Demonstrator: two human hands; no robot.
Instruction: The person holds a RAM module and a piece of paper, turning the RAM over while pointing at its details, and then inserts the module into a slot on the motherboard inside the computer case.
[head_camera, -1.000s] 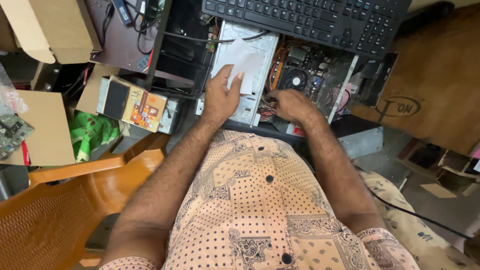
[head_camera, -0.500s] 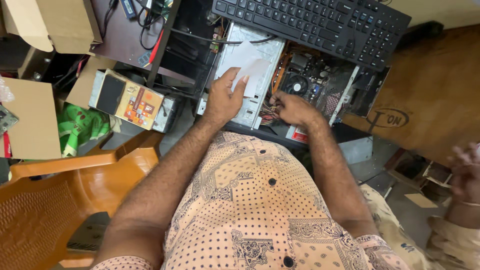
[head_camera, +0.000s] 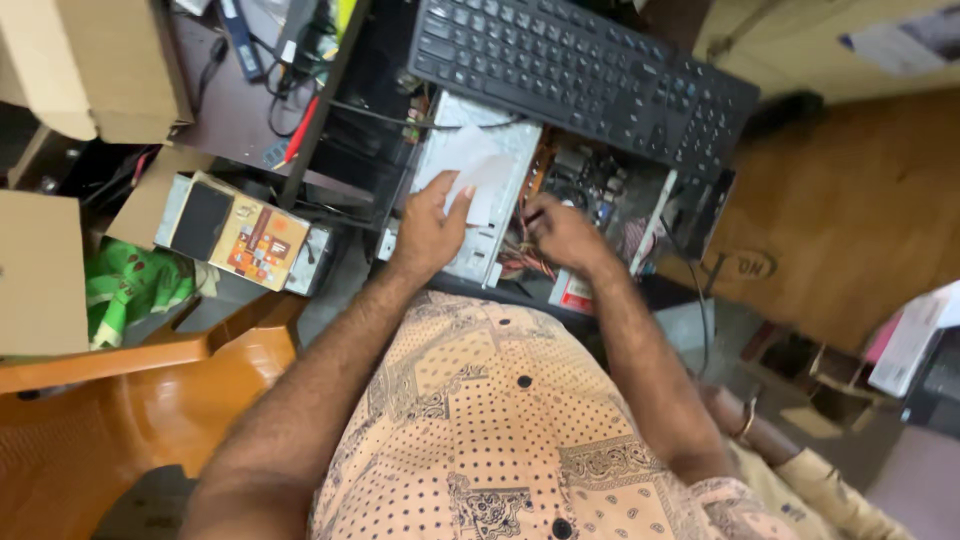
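Head view looks straight down your patterned shirt to an open computer case (head_camera: 560, 190) lying at 12 o'clock, just past your chest. Your left hand (head_camera: 428, 228) reaches forward with the forearm stretched out from 7 o'clock, palm down and fingers spread flat on the grey metal drive bay (head_camera: 478, 170); it presses there and clasps nothing. Your right hand (head_camera: 562, 232) comes in from 5 o'clock, wrist bent, fingers curled down into the case among the coloured wires (head_camera: 520, 262) beside the circuit board (head_camera: 590, 175); whether they pinch a wire you cannot tell. A black keyboard (head_camera: 590, 75) rests across the far edge of the case. At 9 o'clock sit a printed box (head_camera: 235, 232) and an orange chair (head_camera: 120, 400).
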